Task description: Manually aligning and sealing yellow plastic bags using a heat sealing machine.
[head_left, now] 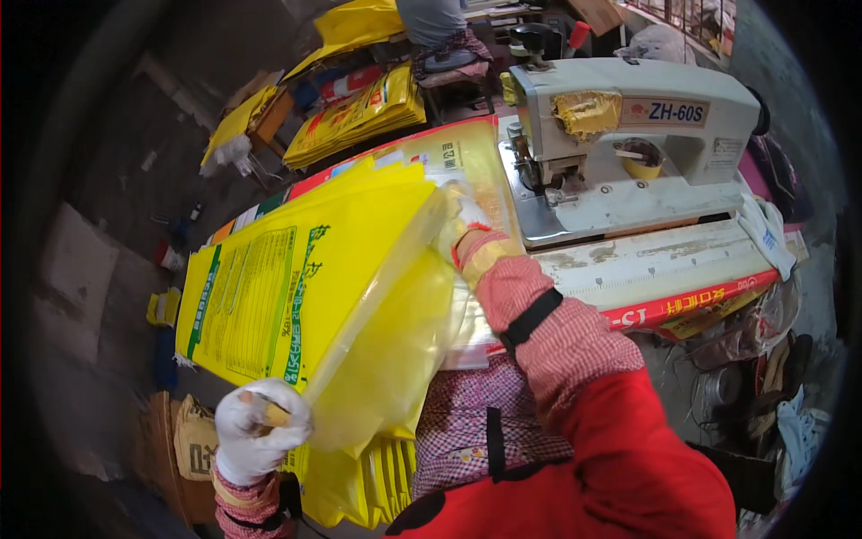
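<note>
The left hand (256, 431) grips the yellow bag (305, 287) at its near corner; the right hand (458, 229) pinches its far edge. The bag looks light, floppy and slippery, so edges hold best.

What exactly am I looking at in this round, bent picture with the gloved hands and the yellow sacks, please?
It is one view from a wide-angle camera worn on a person's head, looking down, so straight edges curve. The left hand in a white glove grips the near corner of a yellow printed sack with a clear liner. The right hand holds its far edge near an industrial sewing machine on a worn table. More yellow sacks lie stacked beyond.
</note>
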`<state>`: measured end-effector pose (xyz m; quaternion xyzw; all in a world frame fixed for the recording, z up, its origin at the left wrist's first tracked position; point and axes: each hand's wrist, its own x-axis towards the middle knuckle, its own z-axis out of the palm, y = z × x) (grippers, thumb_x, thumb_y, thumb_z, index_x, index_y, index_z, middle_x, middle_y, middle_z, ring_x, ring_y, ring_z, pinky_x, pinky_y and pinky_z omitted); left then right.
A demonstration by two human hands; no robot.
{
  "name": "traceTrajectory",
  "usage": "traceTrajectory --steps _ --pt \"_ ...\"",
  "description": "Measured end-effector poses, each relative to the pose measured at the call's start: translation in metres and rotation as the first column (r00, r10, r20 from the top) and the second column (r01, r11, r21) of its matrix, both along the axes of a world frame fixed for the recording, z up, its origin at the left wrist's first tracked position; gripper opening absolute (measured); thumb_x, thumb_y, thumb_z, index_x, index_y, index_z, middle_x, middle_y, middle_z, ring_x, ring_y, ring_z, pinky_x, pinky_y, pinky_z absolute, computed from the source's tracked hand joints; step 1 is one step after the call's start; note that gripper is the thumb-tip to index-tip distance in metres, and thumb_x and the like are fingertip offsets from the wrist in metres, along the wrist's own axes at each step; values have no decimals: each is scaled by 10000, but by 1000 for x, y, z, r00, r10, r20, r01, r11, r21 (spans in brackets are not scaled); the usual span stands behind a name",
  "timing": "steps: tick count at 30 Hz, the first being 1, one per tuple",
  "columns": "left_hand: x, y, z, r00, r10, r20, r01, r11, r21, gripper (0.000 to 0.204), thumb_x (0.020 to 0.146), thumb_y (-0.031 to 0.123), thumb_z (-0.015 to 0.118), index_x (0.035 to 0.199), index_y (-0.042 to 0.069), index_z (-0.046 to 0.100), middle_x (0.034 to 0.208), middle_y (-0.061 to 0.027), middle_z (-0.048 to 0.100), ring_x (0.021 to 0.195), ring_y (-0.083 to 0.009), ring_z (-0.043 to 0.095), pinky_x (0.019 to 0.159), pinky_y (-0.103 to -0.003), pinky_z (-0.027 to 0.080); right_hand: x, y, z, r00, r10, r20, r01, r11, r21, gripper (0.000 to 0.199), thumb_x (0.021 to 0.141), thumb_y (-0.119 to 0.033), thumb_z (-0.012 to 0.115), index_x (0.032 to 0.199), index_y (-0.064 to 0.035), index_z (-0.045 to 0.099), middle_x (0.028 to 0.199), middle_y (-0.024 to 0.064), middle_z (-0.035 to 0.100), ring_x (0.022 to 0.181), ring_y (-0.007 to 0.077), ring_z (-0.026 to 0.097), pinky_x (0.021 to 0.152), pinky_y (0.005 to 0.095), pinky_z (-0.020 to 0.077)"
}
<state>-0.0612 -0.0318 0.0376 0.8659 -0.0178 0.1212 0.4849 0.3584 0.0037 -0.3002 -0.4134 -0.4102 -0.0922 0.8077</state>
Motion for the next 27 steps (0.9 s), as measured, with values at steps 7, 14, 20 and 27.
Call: traceTrajectory --steps 7,14,20,27 --pt "0 -19 -71 780 -443 -442 586 765 268 126 806 134 617 763 29 563 779 -126 571 723 -277 567 651 -331 464 -189 -52 205 920 -141 -366 -128 775 -619 578 910 -536 324 1096 -30 531 951 110 616 858 246 595 763 324 465" --pt "41 -25 -29 653 -557 -513 693 713 107 101 827 147 606 856 55 579 799 -99 571 732 -274 575 643 -351 461 -226 -44 219 756 38 -654 -500 679 -537 665 861 -562 367 1249 -29 454 1192 202 526 1061 342 522 902 378 408" --pt "146 -5 13 960 -151 236 -190 266 945 290 615 123 720 868 63 593 952 -95 602 930 -290 558 799 -387 445 -270 -64 214 921 40 389 239 730 -640 231 795 -194 533 973 -94 640 844 96 624 827 297 601 703 356 485" --pt "144 -11 -25 954 -73 -290 292 27 956 138 736 97 531 865 89 579 875 -103 607 847 -287 589 717 -382 474 -263 -105 238 793 609 -11 -141 166 -976 471 865 -378 452 1222 -72 489 1180 156 549 1100 311 509 919 373 406"
